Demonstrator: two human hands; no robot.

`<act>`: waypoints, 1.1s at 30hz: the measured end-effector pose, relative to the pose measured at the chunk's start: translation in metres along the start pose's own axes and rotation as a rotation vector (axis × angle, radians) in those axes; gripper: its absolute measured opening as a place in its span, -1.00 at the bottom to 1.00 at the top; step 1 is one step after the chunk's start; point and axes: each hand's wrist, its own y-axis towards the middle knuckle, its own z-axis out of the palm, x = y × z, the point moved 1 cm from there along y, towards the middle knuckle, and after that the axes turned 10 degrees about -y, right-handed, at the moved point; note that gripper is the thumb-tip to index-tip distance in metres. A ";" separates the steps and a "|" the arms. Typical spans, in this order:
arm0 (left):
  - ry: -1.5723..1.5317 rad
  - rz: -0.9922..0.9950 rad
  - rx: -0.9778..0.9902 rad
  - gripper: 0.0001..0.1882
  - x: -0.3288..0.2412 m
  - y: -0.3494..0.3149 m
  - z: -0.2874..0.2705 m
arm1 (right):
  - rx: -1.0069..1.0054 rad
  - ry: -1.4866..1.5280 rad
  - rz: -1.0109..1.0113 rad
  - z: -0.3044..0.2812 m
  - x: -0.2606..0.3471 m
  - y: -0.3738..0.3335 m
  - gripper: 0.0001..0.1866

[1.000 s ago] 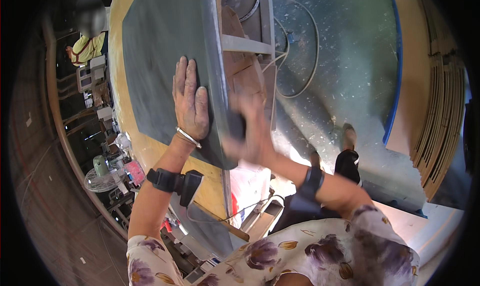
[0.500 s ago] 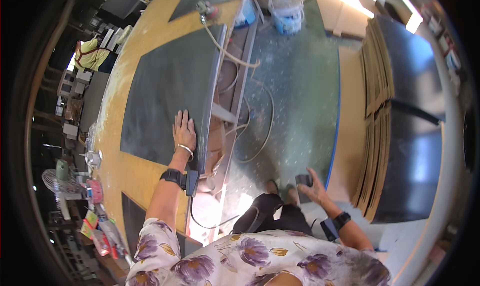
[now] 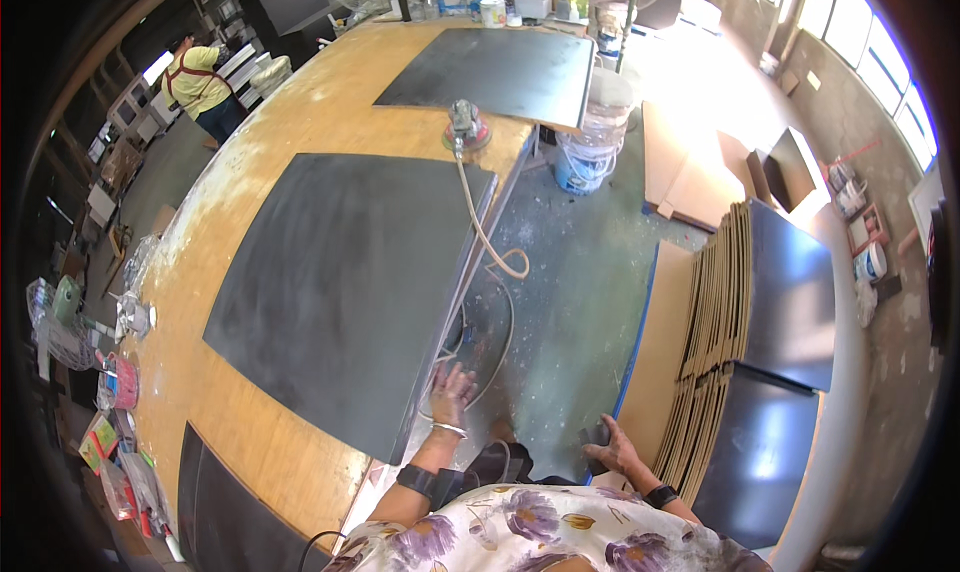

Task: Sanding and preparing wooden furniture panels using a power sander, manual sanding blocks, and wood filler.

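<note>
A large dark grey panel (image 3: 340, 292) lies flat on the yellow wooden worktable (image 3: 285, 419). My left hand (image 3: 453, 394) is just off the panel's right edge, its fingers apart and nothing in them. Lower right of it, over the floor, my right hand (image 3: 622, 452) grips a small dark grey block (image 3: 597, 442) between thumb and fingers. The block looks like a sanding block and is partly hidden by the hand. A round power sander (image 3: 464, 124) with a pale hose (image 3: 476, 207) rests on the table beyond the panel's far right corner.
Another dark panel (image 3: 490, 67) lies at the table's far end, and one more (image 3: 225, 512) at near left. Stacked dark boards (image 3: 712, 322) stand to my right. A white-and-blue bucket (image 3: 584, 164) is on the floor. Far left, a person (image 3: 203, 84) in yellow stands.
My left hand has come off the panel's surface to beyond its right edge. The view has tilted up, showing more of the far table and windows. My right hand still grips the block.
</note>
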 end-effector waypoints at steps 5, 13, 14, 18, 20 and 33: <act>-0.376 0.068 0.064 -0.58 -0.010 0.017 0.014 | -0.030 -0.091 0.048 -0.040 0.009 0.051 -0.06; -0.805 0.076 0.100 -0.68 -0.020 0.001 0.044 | 0.340 -0.059 -0.293 -0.051 0.051 0.147 -0.18; -0.787 0.108 0.039 -0.65 -0.022 -0.002 0.047 | 0.398 0.033 -0.315 -0.059 0.065 0.163 -0.21; -0.732 0.248 -0.351 -0.60 -0.026 0.000 0.044 | 0.290 -0.085 -0.511 -0.083 0.120 0.231 -0.19; -0.688 0.286 -0.499 -0.57 -0.024 -0.010 0.043 | 0.411 0.001 -0.580 -0.109 0.159 0.237 -0.20; -0.087 -0.006 -0.394 -0.14 -0.040 -0.065 0.003 | 1.073 0.883 -0.414 -0.092 0.269 0.207 -0.36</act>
